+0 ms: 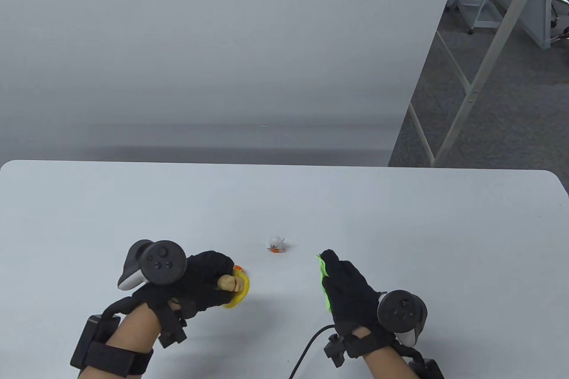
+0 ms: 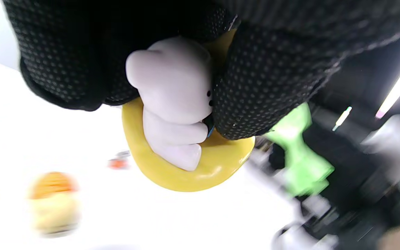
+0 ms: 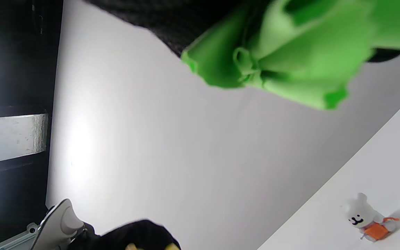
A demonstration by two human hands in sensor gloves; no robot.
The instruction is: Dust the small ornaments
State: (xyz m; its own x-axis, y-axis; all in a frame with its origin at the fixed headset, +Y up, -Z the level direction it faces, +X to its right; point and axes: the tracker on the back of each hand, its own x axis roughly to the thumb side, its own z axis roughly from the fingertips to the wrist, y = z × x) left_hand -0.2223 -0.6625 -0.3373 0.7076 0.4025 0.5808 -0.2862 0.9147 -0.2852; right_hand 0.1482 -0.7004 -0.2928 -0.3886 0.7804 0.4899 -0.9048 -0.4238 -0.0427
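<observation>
My left hand (image 1: 209,279) grips an ornament (image 1: 238,288): a pale figure on a yellow crescent base. It holds it just above the table. In the left wrist view the figure (image 2: 172,100) sits between my gloved fingers (image 2: 266,86). My right hand (image 1: 331,270) holds a bunched green cloth (image 1: 324,283) a short way to the right of that ornament, not touching it. The cloth fills the top of the right wrist view (image 3: 283,59). A small white bear ornament with an orange part (image 1: 275,244) stands on the table between and beyond both hands, and it also shows in the right wrist view (image 3: 365,217).
The white table (image 1: 400,219) ends at a far edge before a grey wall. A blurred orange-and-cream ornament (image 2: 52,203) stands on the table in the left wrist view; the table view does not show it. A black cable (image 1: 306,348) trails from my right wrist.
</observation>
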